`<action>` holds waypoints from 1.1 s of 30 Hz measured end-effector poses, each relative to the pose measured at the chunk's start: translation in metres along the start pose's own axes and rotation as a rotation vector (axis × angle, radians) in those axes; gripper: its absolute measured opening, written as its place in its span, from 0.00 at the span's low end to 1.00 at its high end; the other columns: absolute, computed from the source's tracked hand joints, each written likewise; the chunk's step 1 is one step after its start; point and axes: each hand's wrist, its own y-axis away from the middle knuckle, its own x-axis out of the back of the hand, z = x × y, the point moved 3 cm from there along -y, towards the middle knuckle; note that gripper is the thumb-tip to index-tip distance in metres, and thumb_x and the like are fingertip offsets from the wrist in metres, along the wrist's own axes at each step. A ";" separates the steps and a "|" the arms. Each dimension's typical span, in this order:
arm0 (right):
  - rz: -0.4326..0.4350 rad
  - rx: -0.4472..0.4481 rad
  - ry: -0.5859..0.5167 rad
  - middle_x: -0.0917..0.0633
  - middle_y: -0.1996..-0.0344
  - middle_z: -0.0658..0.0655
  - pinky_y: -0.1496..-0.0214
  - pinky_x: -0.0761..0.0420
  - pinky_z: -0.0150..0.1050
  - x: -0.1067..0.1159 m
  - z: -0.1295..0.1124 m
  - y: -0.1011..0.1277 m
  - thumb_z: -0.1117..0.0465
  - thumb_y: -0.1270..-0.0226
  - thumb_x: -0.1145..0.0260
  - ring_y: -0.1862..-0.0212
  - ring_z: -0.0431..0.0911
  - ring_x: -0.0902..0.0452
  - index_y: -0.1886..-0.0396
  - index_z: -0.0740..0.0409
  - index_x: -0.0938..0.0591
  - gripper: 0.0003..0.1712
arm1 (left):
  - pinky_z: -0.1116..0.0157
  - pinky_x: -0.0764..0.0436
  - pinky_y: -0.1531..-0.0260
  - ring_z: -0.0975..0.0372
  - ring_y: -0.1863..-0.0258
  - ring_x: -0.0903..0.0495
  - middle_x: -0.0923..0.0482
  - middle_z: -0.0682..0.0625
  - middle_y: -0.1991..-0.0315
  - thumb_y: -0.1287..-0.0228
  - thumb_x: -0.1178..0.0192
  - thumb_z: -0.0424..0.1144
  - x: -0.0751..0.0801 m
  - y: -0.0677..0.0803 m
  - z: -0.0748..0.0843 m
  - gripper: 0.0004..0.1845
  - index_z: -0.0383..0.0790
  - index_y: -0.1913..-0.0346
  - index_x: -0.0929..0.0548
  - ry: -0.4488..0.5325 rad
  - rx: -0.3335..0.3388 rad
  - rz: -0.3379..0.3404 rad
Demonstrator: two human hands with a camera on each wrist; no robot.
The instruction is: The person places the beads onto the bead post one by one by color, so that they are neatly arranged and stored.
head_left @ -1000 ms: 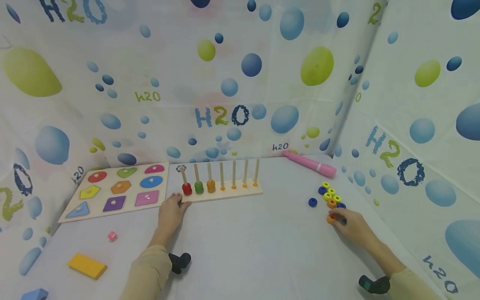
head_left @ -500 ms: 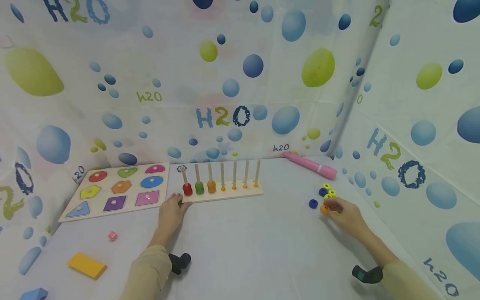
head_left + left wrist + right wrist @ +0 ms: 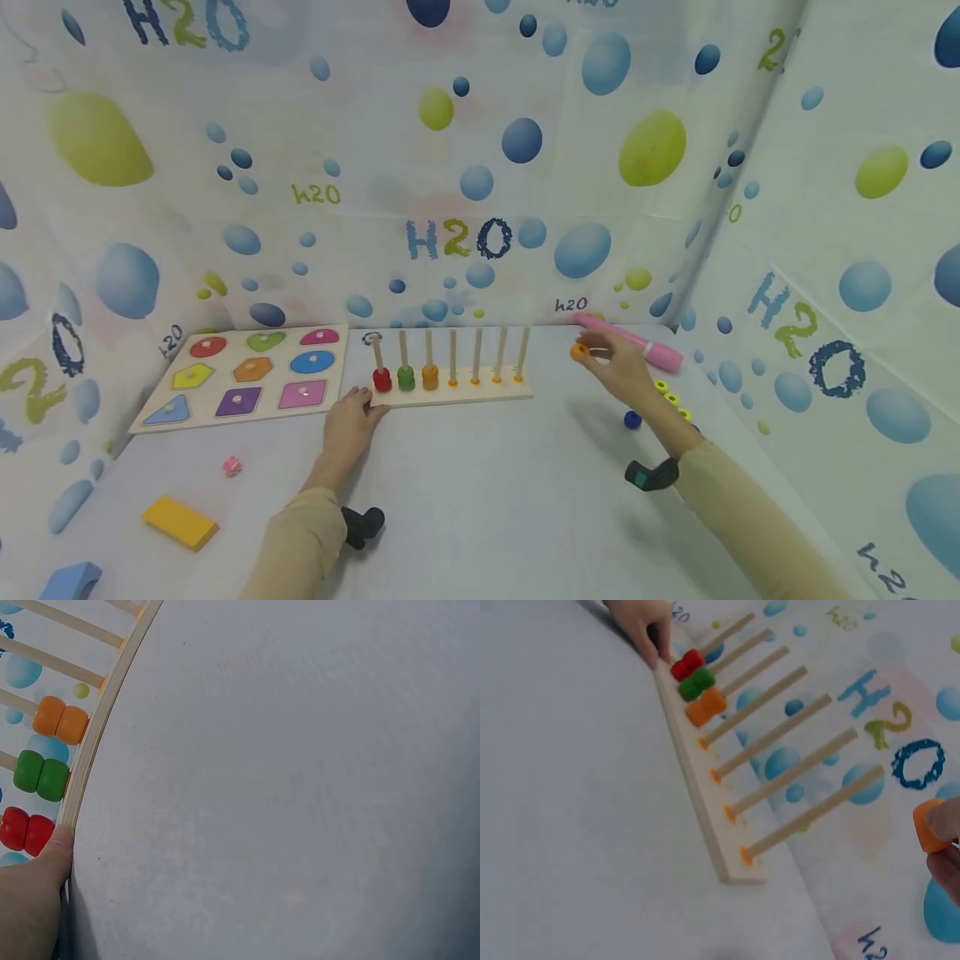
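Orange bead (image 3: 578,352), I saw remotely, hung pinched in the R hand (image 3: 621,367) above the table (image 3: 480,500), R of the wooden peg rack (image 3: 487,393); L hand (image 3: 348,427) gripped that rack's L end, next to 2 red beads (image 3: 382,381).

Shape board (image 3: 222,368) far left, yellow block (image 3: 180,522) nearer, blue block (image 3: 69,581) nearest

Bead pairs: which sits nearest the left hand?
Red pair, on the end peg by the left hand; green pair and orange pair sit farther along.
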 end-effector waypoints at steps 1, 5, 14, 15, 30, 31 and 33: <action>0.012 0.007 -0.006 0.16 0.56 0.59 0.53 0.18 0.38 -0.006 -0.005 -0.010 0.70 0.41 0.32 0.53 0.50 0.19 0.47 0.62 0.23 0.21 | 0.44 0.35 0.40 0.40 0.39 0.34 0.27 0.31 0.44 0.39 0.35 0.42 0.000 0.000 -0.001 0.27 0.23 0.45 0.24 -0.003 0.002 0.002; 0.039 0.047 -0.056 0.16 0.56 0.61 0.52 0.18 0.37 -0.033 -0.028 -0.042 0.73 0.42 0.33 0.53 0.51 0.19 0.50 0.65 0.23 0.19 | 0.44 0.35 0.40 0.40 0.39 0.33 0.27 0.31 0.44 0.39 0.36 0.44 -0.003 -0.001 -0.004 0.28 0.24 0.45 0.24 -0.013 0.005 0.000; -0.052 0.110 -0.169 0.17 0.55 0.62 0.53 0.19 0.30 -0.108 -0.078 -0.089 0.73 0.41 0.34 0.54 0.49 0.19 0.50 0.66 0.24 0.19 | 0.44 0.35 0.40 0.39 0.39 0.33 0.28 0.30 0.43 0.39 0.36 0.43 -0.006 0.001 -0.009 0.28 0.24 0.44 0.25 0.012 0.004 -0.002; -0.068 0.117 -0.170 0.17 0.55 0.62 0.53 0.19 0.30 -0.116 -0.084 -0.091 0.73 0.41 0.34 0.54 0.48 0.19 0.49 0.66 0.24 0.19 | 0.44 0.35 0.40 0.39 0.39 0.34 0.28 0.30 0.43 0.39 0.36 0.43 -0.006 0.001 -0.009 0.28 0.24 0.44 0.25 0.016 0.010 -0.007; -0.205 0.164 -0.090 0.17 0.54 0.63 0.50 0.22 0.26 -0.173 -0.118 -0.105 0.71 0.38 0.35 0.53 0.47 0.19 0.48 0.67 0.25 0.18 | 0.44 0.35 0.39 0.40 0.38 0.34 0.28 0.31 0.43 0.38 0.37 0.44 -0.003 -0.002 -0.004 0.28 0.24 0.44 0.25 0.013 0.005 -0.007; -0.202 0.163 -0.083 0.17 0.54 0.62 0.50 0.22 0.25 -0.174 -0.118 -0.106 0.71 0.38 0.35 0.53 0.46 0.19 0.48 0.67 0.25 0.18 | 0.44 0.35 0.39 0.40 0.38 0.34 0.28 0.31 0.43 0.38 0.37 0.44 -0.002 -0.002 -0.004 0.28 0.23 0.44 0.25 0.010 0.003 -0.007; -0.196 0.160 -0.075 0.17 0.55 0.61 0.51 0.23 0.25 -0.175 -0.119 -0.107 0.71 0.38 0.35 0.53 0.46 0.19 0.48 0.66 0.24 0.18 | 0.45 0.35 0.39 0.40 0.38 0.34 0.28 0.31 0.43 0.38 0.37 0.44 -0.002 -0.002 -0.004 0.28 0.23 0.44 0.25 0.006 0.006 -0.008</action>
